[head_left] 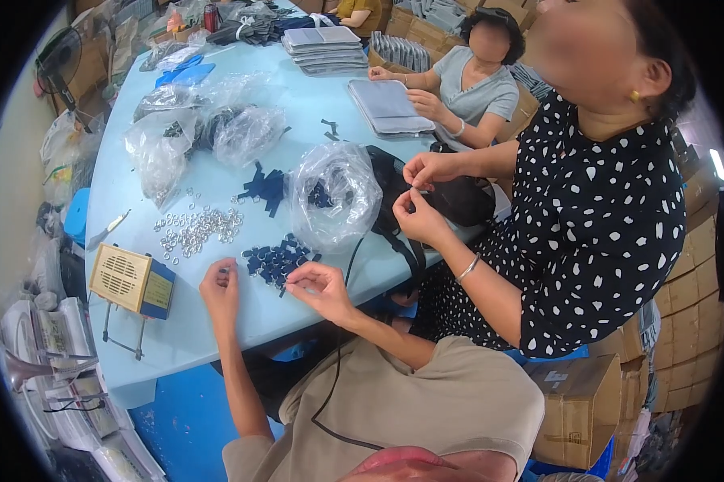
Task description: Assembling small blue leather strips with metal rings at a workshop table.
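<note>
My left hand (220, 281) is at the table's near side with its fingers curled together; anything between them is too small to make out. To its right, my right hand (323, 291) has thumb and fingertips closed in a pinch at the edge of a pile of small dark blue fabric pieces (275, 259). What the pinch holds cannot be told. Beyond my left hand lies a heap of small silver metal rings (197, 231). Dark blue fabric strips (263, 189) lie farther back, beside a transparent plastic bag (335, 197) with dark pieces in its middle.
A box-shaped device on metal legs (133, 281) stands at the table's left edge, near a knife-like tool (109, 227). More plastic bags (161, 149) and stacked grey folded items (323, 50) lie farther off. A co-worker's hands (426, 193) work over a black bag (462, 201) at right; another person sits beyond.
</note>
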Demonstrator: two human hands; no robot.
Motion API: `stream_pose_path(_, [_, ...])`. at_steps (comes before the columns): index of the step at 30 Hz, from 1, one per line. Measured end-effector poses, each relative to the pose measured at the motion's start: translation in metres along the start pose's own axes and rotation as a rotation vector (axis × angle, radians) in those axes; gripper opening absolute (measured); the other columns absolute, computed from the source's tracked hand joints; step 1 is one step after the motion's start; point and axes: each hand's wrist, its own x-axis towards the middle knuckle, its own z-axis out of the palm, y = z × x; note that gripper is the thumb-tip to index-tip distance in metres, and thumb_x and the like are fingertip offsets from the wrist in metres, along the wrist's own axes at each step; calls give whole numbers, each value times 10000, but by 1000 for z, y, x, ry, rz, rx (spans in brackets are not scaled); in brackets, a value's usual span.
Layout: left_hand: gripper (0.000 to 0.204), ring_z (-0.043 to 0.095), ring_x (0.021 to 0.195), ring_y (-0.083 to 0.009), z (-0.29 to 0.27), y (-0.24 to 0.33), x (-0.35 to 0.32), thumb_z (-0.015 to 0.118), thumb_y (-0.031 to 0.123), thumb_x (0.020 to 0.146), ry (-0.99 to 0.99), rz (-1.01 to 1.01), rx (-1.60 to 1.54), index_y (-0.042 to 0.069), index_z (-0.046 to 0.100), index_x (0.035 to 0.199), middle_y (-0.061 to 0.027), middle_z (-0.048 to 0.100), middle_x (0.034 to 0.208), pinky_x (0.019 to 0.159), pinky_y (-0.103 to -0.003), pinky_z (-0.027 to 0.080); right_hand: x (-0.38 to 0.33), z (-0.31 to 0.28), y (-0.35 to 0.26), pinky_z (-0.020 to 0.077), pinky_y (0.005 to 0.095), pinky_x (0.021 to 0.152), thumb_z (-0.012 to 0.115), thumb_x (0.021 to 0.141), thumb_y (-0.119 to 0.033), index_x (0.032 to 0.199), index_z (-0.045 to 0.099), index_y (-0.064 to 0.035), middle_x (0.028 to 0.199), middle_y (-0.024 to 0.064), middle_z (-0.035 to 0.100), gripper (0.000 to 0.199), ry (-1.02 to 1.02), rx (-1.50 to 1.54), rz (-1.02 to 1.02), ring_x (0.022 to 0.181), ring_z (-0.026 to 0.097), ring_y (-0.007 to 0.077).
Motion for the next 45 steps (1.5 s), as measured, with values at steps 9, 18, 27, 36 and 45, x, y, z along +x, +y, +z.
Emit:
stream_pose_path(9, [114, 531, 605, -41, 2, -9, 1, 710, 58, 950, 17, 15, 13, 14, 757, 1043, -1, 666, 724, 556, -221, 423, 4, 1, -13, 528, 274, 896, 706, 878, 122, 1014, 680, 17, 1030, 67, 697, 174, -57, 145, 58, 1004, 665, 127])
stream_pose_path(18, [119, 550, 607, -40, 0, 10, 4, 705, 50, 947, 3, -26, -6, 17, 760, 1048, -6, 675, 715, 562, -222, 431, -1, 3, -18, 518, 238, 871, 747, 875, 94, 990, 672, -14, 1022, 35, 693, 174, -35, 106, 198, 955, 646, 83])
stream_pose_path(27, [127, 591, 621, -89, -5, 19, 4, 710, 53, 930, -22, -67, 10, 27, 769, 1039, -59, 693, 738, 590, -257, 483, -6, 9, -23, 529, 242, 880, 755, 873, 91, 991, 675, -11, 1022, 34, 688, 176, -59, 107, 242, 971, 651, 95])
stream_pose_path(36, [123, 571, 608, -84, -5, 30, 8, 709, 50, 933, -27, -95, 18, 25, 767, 1038, -48, 684, 727, 577, -253, 466, -4, 11, -26, 542, 244, 895, 771, 865, 71, 978, 679, -15, 1019, 34, 698, 169, -71, 95, 258, 970, 661, 93])
stream_pose_path(45, [128, 536, 605, -44, -1, 24, 9, 715, 88, 956, -18, -50, -2, 28, 765, 1057, 2, 655, 698, 554, -222, 409, -2, 10, -28, 551, 236, 879, 776, 859, 64, 959, 684, -16, 1006, 34, 705, 158, -65, 101, 266, 957, 672, 91])
